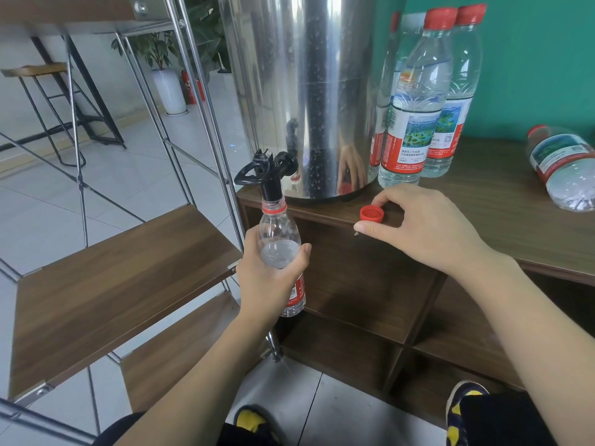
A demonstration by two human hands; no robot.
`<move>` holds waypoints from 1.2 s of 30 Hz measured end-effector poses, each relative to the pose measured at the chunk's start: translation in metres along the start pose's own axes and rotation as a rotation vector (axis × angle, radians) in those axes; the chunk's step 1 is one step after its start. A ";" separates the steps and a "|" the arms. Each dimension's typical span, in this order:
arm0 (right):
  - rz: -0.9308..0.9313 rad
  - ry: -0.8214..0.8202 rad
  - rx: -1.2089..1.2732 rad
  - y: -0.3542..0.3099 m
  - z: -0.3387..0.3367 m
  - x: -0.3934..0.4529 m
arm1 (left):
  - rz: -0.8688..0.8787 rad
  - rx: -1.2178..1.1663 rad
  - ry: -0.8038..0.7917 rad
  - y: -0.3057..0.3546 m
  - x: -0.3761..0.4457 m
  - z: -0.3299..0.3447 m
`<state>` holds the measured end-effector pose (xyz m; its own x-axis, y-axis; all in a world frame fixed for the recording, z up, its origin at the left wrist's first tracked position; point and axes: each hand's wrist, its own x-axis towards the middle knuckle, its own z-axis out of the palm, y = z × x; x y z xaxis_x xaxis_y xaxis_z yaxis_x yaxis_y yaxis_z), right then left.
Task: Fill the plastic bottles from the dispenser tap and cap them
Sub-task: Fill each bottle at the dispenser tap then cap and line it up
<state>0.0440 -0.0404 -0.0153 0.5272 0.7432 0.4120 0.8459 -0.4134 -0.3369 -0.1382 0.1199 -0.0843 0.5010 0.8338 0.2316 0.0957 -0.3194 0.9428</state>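
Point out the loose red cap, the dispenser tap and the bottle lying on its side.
loose red cap point(372, 214), head view, on its open rim.
dispenser tap point(273, 178), head view, on the black spout.
bottle lying on its side point(561, 162), head view, on its label.

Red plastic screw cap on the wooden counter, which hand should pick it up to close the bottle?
Right hand: its fingers already touch the cap; the left hand holds the clear bottle under the tap.

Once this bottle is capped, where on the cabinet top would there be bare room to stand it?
Bare wood lies between the standing capped bottles and the bottle lying on its side, behind the right hand. The front edge near the red cap is taken. It is crowded beside the steel dispenser, where the standing bottles cluster.
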 end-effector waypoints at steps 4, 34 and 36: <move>0.000 -0.006 0.002 0.000 -0.001 0.000 | 0.005 -0.004 -0.001 0.001 0.000 0.000; 0.003 -0.007 -0.002 -0.002 -0.001 -0.001 | 0.036 -0.030 -0.017 -0.003 0.002 -0.001; 0.004 -0.010 -0.007 -0.002 -0.001 0.000 | 0.034 -0.025 -0.018 -0.003 0.002 0.000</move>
<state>0.0423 -0.0405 -0.0142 0.5295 0.7467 0.4027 0.8446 -0.4195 -0.3326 -0.1381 0.1225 -0.0870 0.5187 0.8147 0.2594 0.0575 -0.3360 0.9401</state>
